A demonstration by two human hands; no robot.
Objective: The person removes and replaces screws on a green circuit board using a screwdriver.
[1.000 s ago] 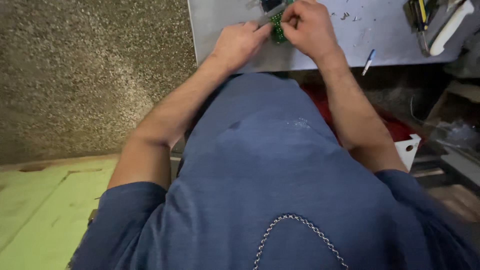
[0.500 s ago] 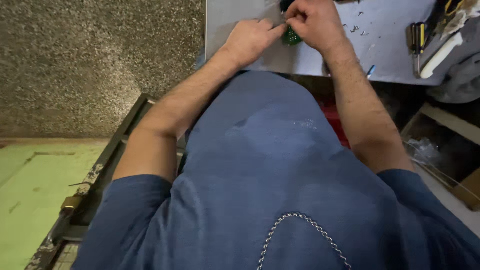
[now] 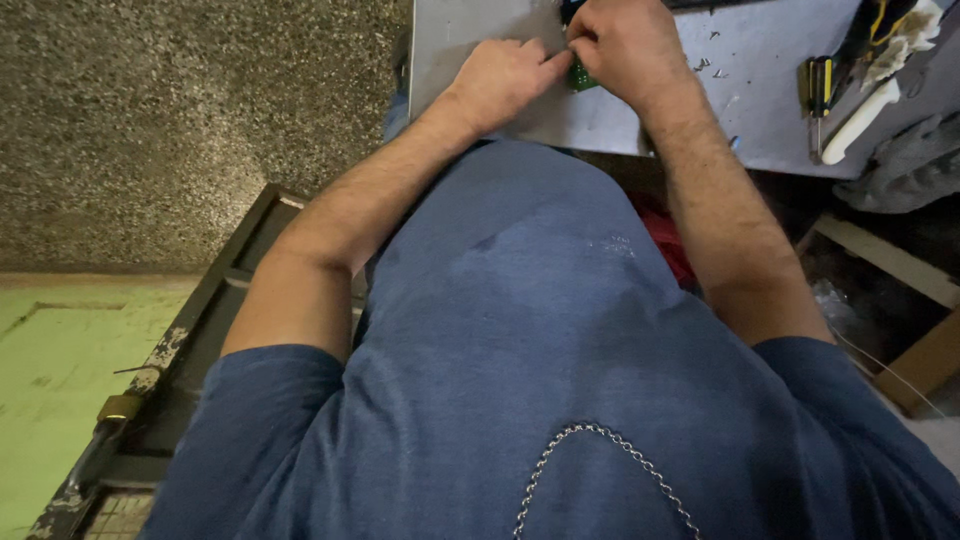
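Both hands meet over a small green circuit board (image 3: pixel 581 77) on the grey tabletop (image 3: pixel 640 115) at the top of the head view. My left hand (image 3: pixel 503 78) rests on the table with its fingers pinched at the board's left edge. My right hand (image 3: pixel 625 45) covers most of the board from above and grips it. A dark part (image 3: pixel 570 8) peeks out above my right hand. Only a green sliver of the board shows.
A screwdriver (image 3: pixel 820 95), a white-handled tool (image 3: pixel 860 120) and small screws (image 3: pixel 710 65) lie on the table's right side. A speckled stone floor (image 3: pixel 180 120) lies left, a dark metal frame (image 3: pixel 190 350) lower left, cardboard (image 3: pixel 930 370) and clutter at right.
The view has shifted, so the table and hands sit higher and further right in frame. Both hands stay together on the green board.
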